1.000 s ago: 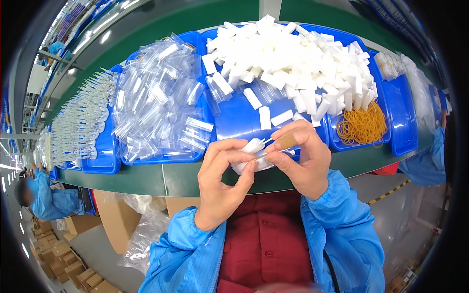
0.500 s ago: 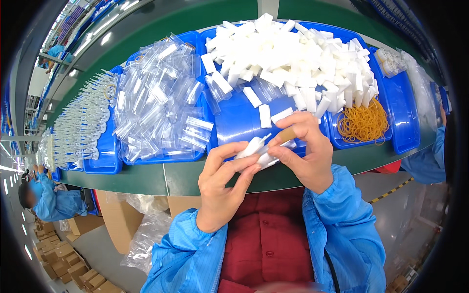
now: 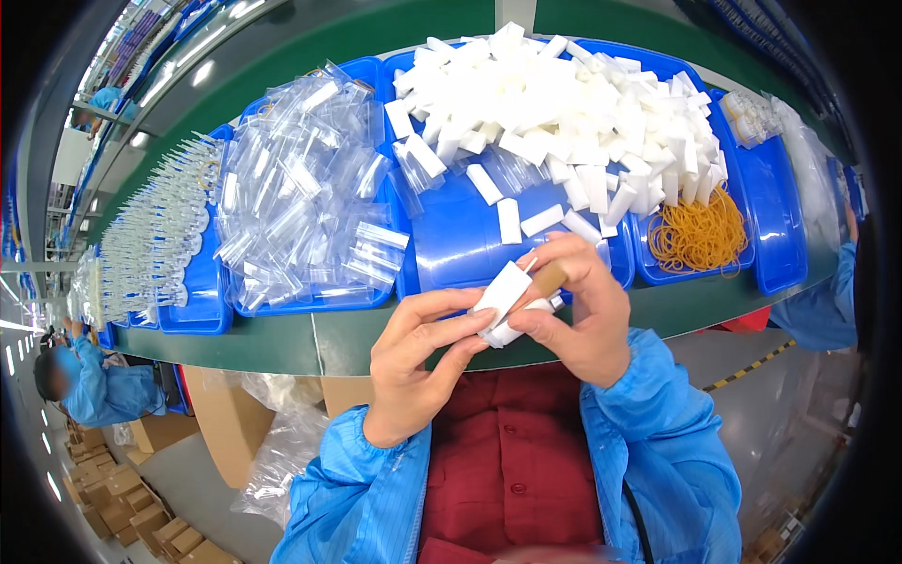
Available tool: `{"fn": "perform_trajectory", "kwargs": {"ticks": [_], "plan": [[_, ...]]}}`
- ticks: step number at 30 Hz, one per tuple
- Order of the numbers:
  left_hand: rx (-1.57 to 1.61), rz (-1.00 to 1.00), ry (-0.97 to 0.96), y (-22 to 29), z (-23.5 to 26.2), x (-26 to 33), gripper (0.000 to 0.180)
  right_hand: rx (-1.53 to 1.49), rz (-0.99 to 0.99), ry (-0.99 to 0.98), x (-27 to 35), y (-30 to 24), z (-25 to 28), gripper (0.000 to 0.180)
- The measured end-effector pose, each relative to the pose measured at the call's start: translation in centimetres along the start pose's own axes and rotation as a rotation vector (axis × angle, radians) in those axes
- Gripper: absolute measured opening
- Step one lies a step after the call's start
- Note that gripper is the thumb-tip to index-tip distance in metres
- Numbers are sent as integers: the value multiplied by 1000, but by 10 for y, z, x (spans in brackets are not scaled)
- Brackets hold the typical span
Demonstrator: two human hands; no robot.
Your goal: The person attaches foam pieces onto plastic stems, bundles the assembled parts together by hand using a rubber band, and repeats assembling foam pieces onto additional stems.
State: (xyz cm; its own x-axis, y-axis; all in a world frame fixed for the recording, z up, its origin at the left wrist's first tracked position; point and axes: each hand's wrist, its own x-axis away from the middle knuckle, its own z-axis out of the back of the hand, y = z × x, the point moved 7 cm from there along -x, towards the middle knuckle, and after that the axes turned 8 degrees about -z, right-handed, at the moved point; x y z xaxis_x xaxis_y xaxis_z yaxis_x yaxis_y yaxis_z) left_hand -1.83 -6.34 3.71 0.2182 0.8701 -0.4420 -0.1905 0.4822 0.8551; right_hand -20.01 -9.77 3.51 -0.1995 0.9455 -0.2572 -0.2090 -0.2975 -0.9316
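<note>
My left hand (image 3: 423, 362) pinches a white rectangular foam block (image 3: 504, 289) between thumb and fingers, above the green table's near edge. Just under the block lies a white cylindrical piece (image 3: 515, 324) with a small nozzle-like end; my right hand (image 3: 587, 315) closes on it with thumb and forefinger. Tan tape wraps one right finger. A thin pale tip sticks out past the block's upper corner, and what it belongs to is hidden. Beyond my hands, a blue tray (image 3: 451, 249) carries a heap of white foam blocks (image 3: 554, 103).
Clear plastic sleeves (image 3: 301, 197) fill a blue tray to the left. Farther left stand rows of pale, pointed pieces (image 3: 155, 240). Yellow rubber bands (image 3: 697, 232) lie in the right tray. Co-workers in blue sit at both sides. Cardboard boxes (image 3: 230, 414) stand below the table.
The foam block has turned so its broad face shows, and the cylindrical piece sits lower beneath it. Both hands have shifted slightly toward me and left.
</note>
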Motion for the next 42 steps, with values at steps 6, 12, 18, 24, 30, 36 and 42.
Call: {"fn": "perform_trajectory", "kwargs": {"ticks": [6,12,18,24,30,36,42], "plan": [[250,11,110,-12,-6,10,46,-129,-6,4,8,6,-7,36],[270,14,-19,-12,1,-1,53,-63,-35,-38,7,6,-2,37],[90,-57,-166,0,-1,-12,39,132,74,-142,14,-2,-7,38],[-65,-6,-59,-8,11,-6,33,205,105,-183,-11,-16,5,26],[157,104,183,-23,21,7,30,845,196,-120,-37,-9,-6,27],[189,132,210,-29,24,20,30,980,252,-149,-51,-19,-15,32],[232,145,253,-36,32,21,30,1067,216,-194,-41,-7,-28,40]]}}
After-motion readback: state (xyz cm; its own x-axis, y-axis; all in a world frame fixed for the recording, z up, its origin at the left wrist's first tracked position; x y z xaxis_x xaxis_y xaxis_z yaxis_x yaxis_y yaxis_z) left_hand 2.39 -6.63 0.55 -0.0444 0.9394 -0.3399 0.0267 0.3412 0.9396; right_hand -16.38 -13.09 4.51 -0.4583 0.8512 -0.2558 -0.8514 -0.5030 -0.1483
